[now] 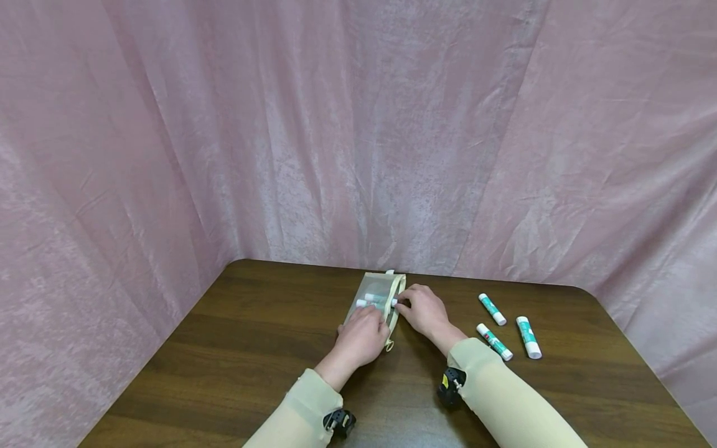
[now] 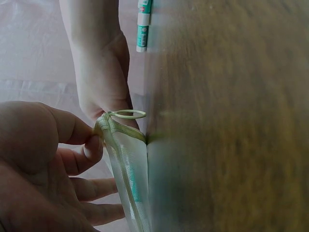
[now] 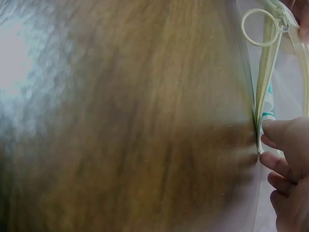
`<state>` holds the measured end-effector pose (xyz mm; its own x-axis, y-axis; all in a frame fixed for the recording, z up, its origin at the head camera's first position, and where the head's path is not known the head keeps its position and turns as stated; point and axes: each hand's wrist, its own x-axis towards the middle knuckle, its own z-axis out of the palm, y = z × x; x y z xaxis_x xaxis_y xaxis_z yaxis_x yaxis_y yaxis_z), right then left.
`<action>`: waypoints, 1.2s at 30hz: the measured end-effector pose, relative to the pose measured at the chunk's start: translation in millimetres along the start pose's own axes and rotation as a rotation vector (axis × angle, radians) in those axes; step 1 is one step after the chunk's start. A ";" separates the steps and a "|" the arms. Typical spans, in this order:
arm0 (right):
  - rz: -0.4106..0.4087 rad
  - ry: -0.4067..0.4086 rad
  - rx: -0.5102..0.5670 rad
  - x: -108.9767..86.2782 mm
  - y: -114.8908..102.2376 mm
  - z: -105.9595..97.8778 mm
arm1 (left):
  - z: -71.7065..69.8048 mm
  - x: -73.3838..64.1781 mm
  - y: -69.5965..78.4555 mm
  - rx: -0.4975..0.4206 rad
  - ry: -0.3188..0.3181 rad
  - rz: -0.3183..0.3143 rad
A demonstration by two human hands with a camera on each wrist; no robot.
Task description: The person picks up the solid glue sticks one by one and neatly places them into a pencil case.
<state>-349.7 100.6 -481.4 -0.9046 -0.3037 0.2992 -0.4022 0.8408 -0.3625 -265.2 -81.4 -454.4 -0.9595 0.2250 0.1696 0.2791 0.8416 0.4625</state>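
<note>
I see the left hand (image 1: 363,338) pinching the mesh pouch (image 1: 374,284) at six o'clock, other fingers (image 2: 98,189) apart; the right hand (image 1: 427,310), at three o'clock, pinches a tube (image 1: 394,302).

My left forearm (image 1: 297,410) rises from the bottom middle of the head view and my right forearm (image 1: 515,398) from the lower right, slanting toward each other. My left hand (image 1: 363,336) sits below centre, its back turned up; in the left wrist view its thumb (image 2: 72,126) and forefinger (image 2: 89,153) pinch together while two more fingers stretch out. My right hand (image 1: 426,309), slightly higher, bends leftward with its fingers curled in.
</note>
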 end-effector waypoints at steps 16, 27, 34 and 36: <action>-0.029 0.021 0.000 -0.5 -3.9 4.9 | -0.9 -0.2 0.5 0.004 -0.002 -0.003; -0.038 0.020 0.004 0.8 -3.9 8.4 | -0.6 0.9 0.6 0.001 -0.009 -0.008; -0.028 0.016 0.000 1.3 -6.0 7.2 | -0.2 1.7 0.7 0.007 -0.006 -0.010; -0.023 0.016 -0.004 1.3 -6.7 7.3 | -0.3 1.3 0.9 0.005 -0.006 -0.011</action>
<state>-349.3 91.3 -485.1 -0.8928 -0.3159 0.3211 -0.4222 0.8354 -0.3519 -266.3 -80.5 -453.4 -0.9626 0.2188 0.1596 0.2686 0.8464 0.4599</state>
